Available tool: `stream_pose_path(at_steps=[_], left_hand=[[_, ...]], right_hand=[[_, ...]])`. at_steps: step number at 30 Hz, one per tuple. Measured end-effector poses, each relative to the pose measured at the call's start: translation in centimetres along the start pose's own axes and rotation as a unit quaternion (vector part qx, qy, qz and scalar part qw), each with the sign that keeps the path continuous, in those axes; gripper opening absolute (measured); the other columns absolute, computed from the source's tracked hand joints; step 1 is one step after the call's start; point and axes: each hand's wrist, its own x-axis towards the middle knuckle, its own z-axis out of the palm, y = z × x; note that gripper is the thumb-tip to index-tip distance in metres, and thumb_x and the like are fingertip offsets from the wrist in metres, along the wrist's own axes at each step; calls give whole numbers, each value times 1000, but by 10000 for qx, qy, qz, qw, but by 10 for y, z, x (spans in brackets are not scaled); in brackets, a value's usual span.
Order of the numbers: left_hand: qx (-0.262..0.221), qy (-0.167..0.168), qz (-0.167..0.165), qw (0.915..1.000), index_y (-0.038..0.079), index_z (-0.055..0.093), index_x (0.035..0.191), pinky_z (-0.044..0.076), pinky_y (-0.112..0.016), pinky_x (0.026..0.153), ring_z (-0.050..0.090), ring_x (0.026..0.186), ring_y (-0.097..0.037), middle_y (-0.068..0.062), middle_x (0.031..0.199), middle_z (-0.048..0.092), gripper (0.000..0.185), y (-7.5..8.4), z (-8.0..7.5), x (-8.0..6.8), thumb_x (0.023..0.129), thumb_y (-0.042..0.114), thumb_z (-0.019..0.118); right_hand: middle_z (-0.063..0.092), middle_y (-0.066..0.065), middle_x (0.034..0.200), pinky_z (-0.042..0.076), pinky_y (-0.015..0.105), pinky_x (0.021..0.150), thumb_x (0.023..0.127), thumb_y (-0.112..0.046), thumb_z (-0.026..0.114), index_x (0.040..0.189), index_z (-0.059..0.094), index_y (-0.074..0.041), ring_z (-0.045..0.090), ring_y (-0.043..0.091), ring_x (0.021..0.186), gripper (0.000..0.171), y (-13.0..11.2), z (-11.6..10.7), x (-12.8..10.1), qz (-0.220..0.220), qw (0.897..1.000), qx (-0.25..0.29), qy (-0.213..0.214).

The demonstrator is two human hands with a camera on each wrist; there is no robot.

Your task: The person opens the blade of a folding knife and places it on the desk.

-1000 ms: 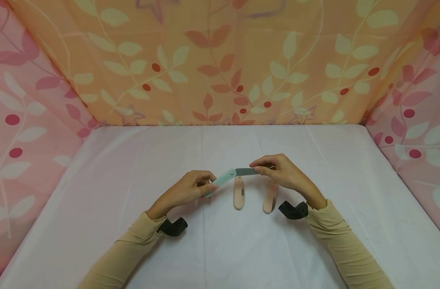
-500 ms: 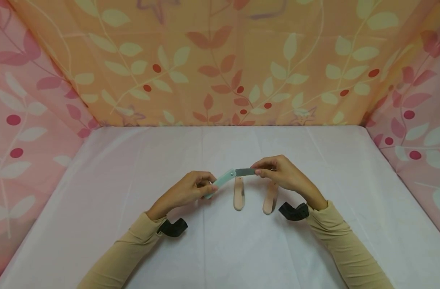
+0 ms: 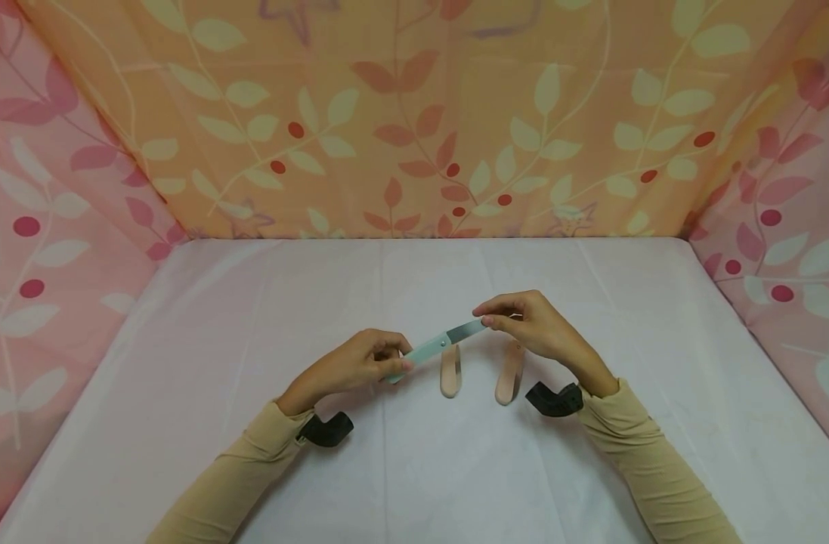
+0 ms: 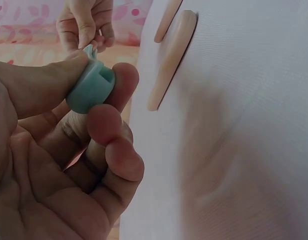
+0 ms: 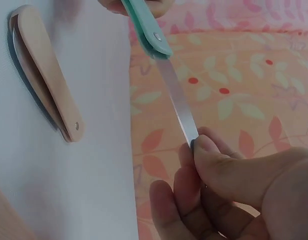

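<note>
A folding knife with a mint-green handle (image 3: 426, 351) is held between both hands, above the table. My left hand (image 3: 353, 364) grips the handle's butt end between thumb and fingers; the slotted end of the mint handle (image 4: 94, 89) faces the left wrist view. With thumb and fingertips, my right hand (image 3: 533, 321) pinches the tip of the steel blade (image 5: 178, 102). Blade and handle lie nearly in one line, joined at a rivet. Beneath them lie two folded knives with tan handles, the left tan knife (image 3: 450, 374) and the right tan knife (image 3: 507, 374).
White cloth covers the table (image 3: 414, 468). A flower-patterned orange curtain (image 3: 414, 151) stands behind it, with pink patterned curtains along both sides. Each wrist carries a black camera mount, one being the left mount (image 3: 327, 429).
The knife has straightened: its blade has swung from a bend into near line with the handle. My left hand and the pivot have dropped slightly, while the right hand stays almost in place.
</note>
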Motion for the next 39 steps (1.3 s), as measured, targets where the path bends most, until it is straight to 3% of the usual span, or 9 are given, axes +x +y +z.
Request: stream_pose_path(at_steps=[8,15,22,29,39], left_hand=[[16,2,-28,10000,1,68,103,43,-23,58,53,65,-13,-5,72,64,18,-2,1,1,96,17,66],[-49,21,-258,9997,2,69,108,49,-29,62,57,68,-17,-3,75,64,22,-4,0,3,96,20,66],[38,92,-427,9990,7,68,111,46,-27,59,54,66,-17,-5,78,62,23,-6,-1,2,96,24,66],[404,430,-350,9976,7,69,109,43,-24,57,53,64,-13,-5,80,65,22,-8,-3,2,93,22,70],[458,686,-99,9965,2,68,109,42,-22,55,50,61,-10,-10,77,66,25,-6,-5,3,91,19,72]], right_hand=[[72,17,113,52,18,79,96,-11,65,116,70,4,68,36,98,26,0,3,1,44,9994,303,156],[73,16,107,51,19,76,95,-12,66,116,70,4,67,36,93,26,0,2,1,172,9994,250,192],[73,16,106,52,18,77,96,-13,66,115,70,4,67,36,94,26,1,2,1,162,9993,227,240],[74,15,105,52,19,76,96,-15,65,114,71,1,67,35,93,25,3,2,2,135,9989,123,437],[73,14,108,51,24,77,98,-16,63,117,70,-1,67,34,95,25,6,4,3,158,9976,-67,665]])
